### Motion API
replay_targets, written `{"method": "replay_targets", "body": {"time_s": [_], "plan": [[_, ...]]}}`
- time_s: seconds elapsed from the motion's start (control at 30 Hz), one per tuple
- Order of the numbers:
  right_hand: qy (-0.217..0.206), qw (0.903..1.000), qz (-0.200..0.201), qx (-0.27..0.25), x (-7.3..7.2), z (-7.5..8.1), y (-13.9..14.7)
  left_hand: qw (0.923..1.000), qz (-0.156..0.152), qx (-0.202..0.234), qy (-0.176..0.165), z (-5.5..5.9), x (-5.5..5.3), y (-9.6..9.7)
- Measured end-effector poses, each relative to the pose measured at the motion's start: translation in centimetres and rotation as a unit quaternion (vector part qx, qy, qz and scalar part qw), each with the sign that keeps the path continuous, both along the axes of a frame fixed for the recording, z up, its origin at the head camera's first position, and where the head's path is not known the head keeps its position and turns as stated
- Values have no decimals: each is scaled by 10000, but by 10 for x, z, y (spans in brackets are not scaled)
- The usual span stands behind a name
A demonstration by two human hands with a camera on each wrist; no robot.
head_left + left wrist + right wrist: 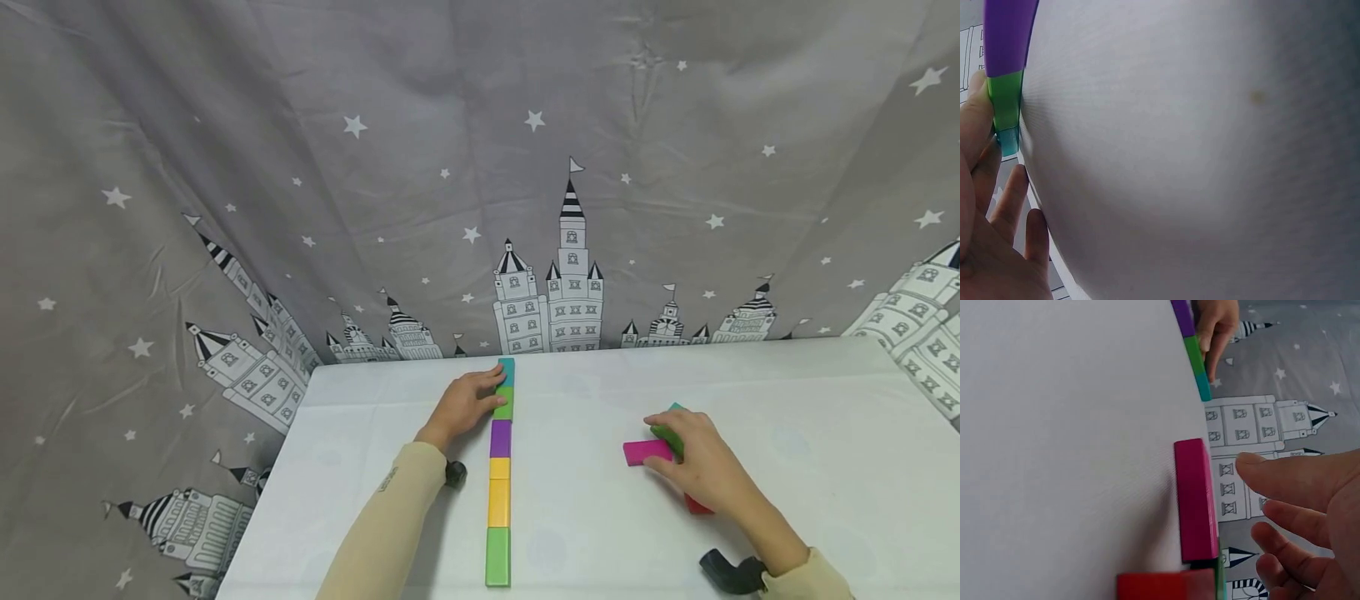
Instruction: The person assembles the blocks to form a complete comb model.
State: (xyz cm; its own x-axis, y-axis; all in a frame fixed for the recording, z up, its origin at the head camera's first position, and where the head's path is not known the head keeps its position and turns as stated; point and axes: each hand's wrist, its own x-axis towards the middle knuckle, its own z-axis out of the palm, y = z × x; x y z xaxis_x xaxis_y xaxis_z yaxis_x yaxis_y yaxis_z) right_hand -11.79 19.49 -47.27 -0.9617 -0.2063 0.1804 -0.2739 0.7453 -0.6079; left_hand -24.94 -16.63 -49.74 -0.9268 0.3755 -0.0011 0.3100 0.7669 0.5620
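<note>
A straight row of coloured blocks runs away from the camera: a light green block point(498, 557), two yellow blocks, a purple block point(500, 439), a green block point(1006, 99) and a teal block point(1008, 142) at the far end. My left hand point(467, 403) touches the green and teal blocks from the left, thumb and fingertips along their side. Over a loose cluster of blocks is my right hand point(701, 462), its thumb and fingers spread apart. Below it lie a pink block point(1195, 500), a dark green block point(667, 439), a red block point(1163, 586) and a partly hidden teal block point(677, 407).
A white cloth point(577, 500) covers the table. Behind its far edge hangs a grey curtain point(420, 75) printed with castles and stars. Dark wrist devices, one a black curved piece point(731, 573), show near both sleeves.
</note>
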Motion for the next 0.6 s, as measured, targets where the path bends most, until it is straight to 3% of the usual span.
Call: {"method": "replay_targets", "body": {"time_s": [0.4, 0.6], "plan": [[215, 9983, 119, 528, -4, -13, 9, 10000, 16, 18, -21, -1, 0, 0], [52, 9979, 115, 638, -6, -14, 11, 10000, 49, -10, -38, 0, 1, 0]]}}
